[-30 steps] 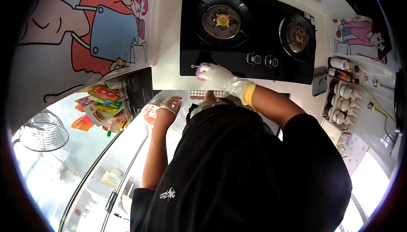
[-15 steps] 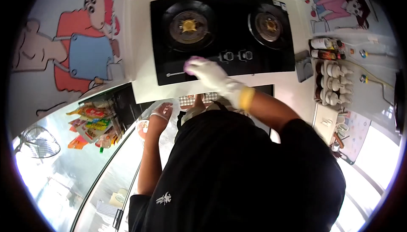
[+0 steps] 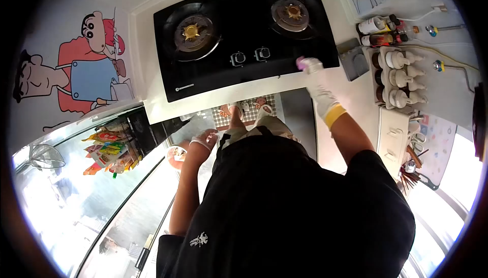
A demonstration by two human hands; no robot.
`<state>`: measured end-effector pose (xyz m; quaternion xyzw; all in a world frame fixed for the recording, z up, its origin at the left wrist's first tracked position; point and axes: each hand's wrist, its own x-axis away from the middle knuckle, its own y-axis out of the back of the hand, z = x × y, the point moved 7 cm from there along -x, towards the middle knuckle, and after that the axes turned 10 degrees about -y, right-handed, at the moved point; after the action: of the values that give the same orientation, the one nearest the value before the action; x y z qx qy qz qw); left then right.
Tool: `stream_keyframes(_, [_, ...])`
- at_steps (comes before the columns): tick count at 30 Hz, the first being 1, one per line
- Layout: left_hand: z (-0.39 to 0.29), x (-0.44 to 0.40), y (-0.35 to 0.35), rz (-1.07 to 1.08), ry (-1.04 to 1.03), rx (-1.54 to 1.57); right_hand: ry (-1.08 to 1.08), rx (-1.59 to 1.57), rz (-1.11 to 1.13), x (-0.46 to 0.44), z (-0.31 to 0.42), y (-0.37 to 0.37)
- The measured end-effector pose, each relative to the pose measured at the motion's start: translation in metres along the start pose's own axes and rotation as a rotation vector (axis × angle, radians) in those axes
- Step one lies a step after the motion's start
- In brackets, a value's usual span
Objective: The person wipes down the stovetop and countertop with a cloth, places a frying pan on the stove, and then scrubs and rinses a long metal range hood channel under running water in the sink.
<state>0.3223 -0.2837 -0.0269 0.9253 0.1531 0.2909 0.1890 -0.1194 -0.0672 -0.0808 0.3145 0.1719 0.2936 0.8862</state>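
Over the black stovetop (image 3: 216,75), the right hand (image 3: 315,74) holds something purple (image 3: 301,64).

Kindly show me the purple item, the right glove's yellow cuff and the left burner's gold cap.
Purple item (image 3: 301,64): head view, visible end.
Yellow cuff (image 3: 334,115): head view, middle.
Gold cap (image 3: 191,31): head view, centre.

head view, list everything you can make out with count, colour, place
stove: 1, black, on the counter
burners: 2, dark with brass-coloured centres, on stove
knobs: 2, black and silver, stove front
counter: 1, whitish, around stove
squeeze bottles: several, white, far right
sauce bottles: several, mixed, upper right
packets: several, multicoloured, left
mat: 1, brown-white check, floor
cartoon decals: several, multicoloured, walls
purple item: 1, at right fingertips, too small to identify
shirt: 1, black, worn
feet: 2, on mat
left hand: 1, below counter
right hand: 1, white-gloved, stove's front right
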Motion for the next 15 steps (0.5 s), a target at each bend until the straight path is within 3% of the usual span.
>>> stream_keyframes(1, [0.006,0.002,-0.009,-0.026,-0.048,0.006,-0.242,-0.061,-0.057,-0.011,0.018,0.028])
stream_keyframes(3, [0.001,0.009,-0.021,-0.049,-0.099,0.013,-0.705,-0.714,0.047,-0.03,-0.014,0.039])
stream_keyframes(4, [-0.002,0.015,-0.024,-0.02,-0.003,0.027,-0.763,-0.765,0.191,-0.038,-0.029,0.043])
stream_keyframes(5, [-0.002,0.021,-0.029,0.012,0.09,0.039,-0.795,-1.077,0.287,-0.039,-0.028,0.036])
stream_keyframes(7, [-0.01,0.028,-0.037,-0.039,0.006,-0.034,-0.96,-0.642,0.214,-0.04,-0.044,0.051])
stream_keyframes(9, [-0.01,0.035,-0.042,-0.047,0.009,-0.055,-0.503,0.011,-0.099,-0.053,-0.06,0.081])
stream_keyframes(11, [-0.018,0.038,-0.044,-0.045,0.029,-0.066,-0.518,-0.065,-0.135,-0.047,-0.057,0.089])
stream_keyframes(13, [-0.03,0.043,-0.043,-0.059,0.046,-0.139,-0.153,0.018,-0.188,-0.039,-0.012,0.086])
stream_keyframes(14, [-0.015,0.043,-0.049,-0.05,0.058,-0.085,-0.033,0.218,-0.173,-0.032,0.034,0.083])
stream_keyframes(15, [-0.02,0.041,-0.049,-0.05,0.057,-0.089,-0.063,0.255,-0.116,-0.034,0.039,0.064])
